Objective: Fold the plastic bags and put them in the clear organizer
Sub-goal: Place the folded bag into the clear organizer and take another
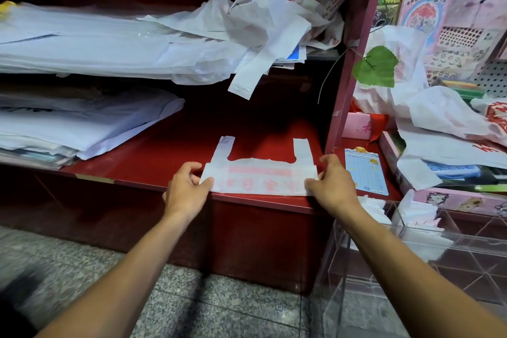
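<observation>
Early on: both hands' fingers, left hand point(186, 186) and right hand point(330, 181), pinch one half-folded bag point(258, 177) on the red shelf point(153, 145), the crumpled bags point(263, 16) above are unfolded, and the clear organizer point(411, 250) seems to hold few.

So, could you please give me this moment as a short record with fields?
bag in work: white plastic bag, lying flat at the front edge of the red shelf, handles pointing away
left hand: pinches the bag's left end
right hand: pinches the bag's right end
clear organizer: lower right, some folded white bags inside
unfolded bags: heaped on the upper shelf
</observation>
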A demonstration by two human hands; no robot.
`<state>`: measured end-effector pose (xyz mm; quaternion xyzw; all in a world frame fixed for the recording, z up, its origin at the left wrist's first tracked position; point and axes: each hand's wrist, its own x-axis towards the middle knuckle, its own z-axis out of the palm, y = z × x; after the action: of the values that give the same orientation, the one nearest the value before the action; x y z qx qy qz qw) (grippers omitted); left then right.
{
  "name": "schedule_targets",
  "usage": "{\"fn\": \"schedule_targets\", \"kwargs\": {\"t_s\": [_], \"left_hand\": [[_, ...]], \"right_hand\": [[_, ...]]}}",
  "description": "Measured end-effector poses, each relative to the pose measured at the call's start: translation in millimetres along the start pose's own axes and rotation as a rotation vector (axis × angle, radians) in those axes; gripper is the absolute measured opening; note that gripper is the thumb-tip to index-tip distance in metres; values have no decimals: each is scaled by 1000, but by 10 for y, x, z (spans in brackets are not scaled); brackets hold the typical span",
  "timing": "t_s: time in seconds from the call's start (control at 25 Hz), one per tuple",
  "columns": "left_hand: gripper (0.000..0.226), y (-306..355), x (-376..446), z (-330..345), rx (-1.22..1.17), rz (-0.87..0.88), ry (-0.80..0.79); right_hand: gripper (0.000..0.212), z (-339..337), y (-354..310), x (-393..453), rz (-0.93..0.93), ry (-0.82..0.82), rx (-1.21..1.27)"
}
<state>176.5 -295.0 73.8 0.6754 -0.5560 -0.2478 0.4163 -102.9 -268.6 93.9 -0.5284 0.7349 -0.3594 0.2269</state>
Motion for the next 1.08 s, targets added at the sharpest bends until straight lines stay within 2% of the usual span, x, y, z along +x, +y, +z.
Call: {"fn": "schedule_targets", "kwargs": {"t_s": [0.08,0.16,0.2,0.28,0.36,0.4,0.48,0.6,0.72,0.8,0.92,1.0,1.08], "left_hand": [[38,10,-25,14,128,73,49],[45,45,-55,4,320,242,65],[52,61,-64,2,385,350,7],[73,93,-76,1,477,471,-228],[88,56,-46,21,572,474,-402],[89,38,-25,23,615,487,-414],[83,1,21,1,634,537,-329],[66,-125,59,-85,577,600,-252],[53,-274,43,-189,418,606,-218],[51,-284,41,-243,281,578,-197],[59,-264,51,-304,171,553,-198],[46,-236,33,-302,74,483,-188],[30,-148,3,-292,-55,338,-179]], "right_hand": [[56,39,-2,-14,-59,42,-129],[51,82,-32,-76,-239,92,-303],[50,97,-47,-108,-350,80,-377],[59,118,-62,-161,-492,-76,-526],[75,139,-59,-201,-494,-259,-644],[81,131,-51,-204,-494,-299,-689],[84,84,-44,-185,-525,-285,-716],[66,0,-8,-169,-585,-269,-638],[51,-95,101,-169,-587,-330,-508],[48,-160,170,-169,-553,-355,-427],[32,-213,201,-169,-495,-283,-288],[21,-213,182,-177,-423,-211,-120],[18,-191,145,-167,-328,-140,43]]}}
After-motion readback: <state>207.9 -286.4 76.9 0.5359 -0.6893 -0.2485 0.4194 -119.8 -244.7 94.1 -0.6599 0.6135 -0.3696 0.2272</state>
